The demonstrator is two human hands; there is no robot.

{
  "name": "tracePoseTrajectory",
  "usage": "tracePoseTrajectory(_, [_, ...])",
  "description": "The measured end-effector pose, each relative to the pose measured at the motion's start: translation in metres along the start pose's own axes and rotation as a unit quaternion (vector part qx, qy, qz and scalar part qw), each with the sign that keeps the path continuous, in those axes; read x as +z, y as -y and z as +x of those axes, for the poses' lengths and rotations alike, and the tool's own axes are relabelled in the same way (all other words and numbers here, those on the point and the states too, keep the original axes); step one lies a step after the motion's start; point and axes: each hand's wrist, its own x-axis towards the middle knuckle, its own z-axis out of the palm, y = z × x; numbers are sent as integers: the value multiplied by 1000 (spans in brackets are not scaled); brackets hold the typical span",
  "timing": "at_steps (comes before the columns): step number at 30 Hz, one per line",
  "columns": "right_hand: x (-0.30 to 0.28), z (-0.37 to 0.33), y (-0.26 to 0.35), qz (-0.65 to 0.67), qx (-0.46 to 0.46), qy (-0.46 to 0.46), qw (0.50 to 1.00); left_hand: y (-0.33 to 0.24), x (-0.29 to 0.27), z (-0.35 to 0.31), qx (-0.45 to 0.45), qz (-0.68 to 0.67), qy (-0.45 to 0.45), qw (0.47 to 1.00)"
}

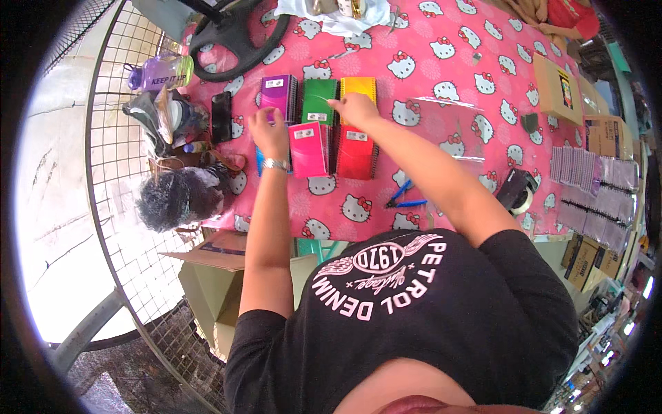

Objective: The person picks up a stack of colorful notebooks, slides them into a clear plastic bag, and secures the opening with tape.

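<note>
Spiral notebooks lie in two rows before me. The far row has a purple notebook [278, 98], a green notebook [318, 96] and a yellow notebook [358, 87]. Nearer are a blue notebook [260, 160], a pink notebook [309, 150] and a red notebook [354, 157]. Small white labels show on most covers. My left hand [269, 134] is over the blue notebook's top and the purple one's lower edge, its fingers curled together. Above the green and yellow notebooks, my right hand [356, 110] pinches with thumb and forefinger. Whatever either hand holds is too small to make out.
A pink patterned cloth [441, 79] covers the table. At left are a black phone [221, 116], a purple bottle [160, 73] and a black plastic bag [181, 199]. Blue-handled pliers [408, 200], a tape dispenser [517, 190] and wrapped notebook stacks [597, 193] are at right.
</note>
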Motion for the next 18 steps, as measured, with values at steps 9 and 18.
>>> tracePoseTrajectory(9, [38, 26, 38, 22, 134, -150, 979, 72, 47, 57, -167, -5, 199, 966])
tracePoseTrajectory(18, [65, 53, 97, 201, 17, -73, 977, 84, 40, 84, -350, -419, 214, 810])
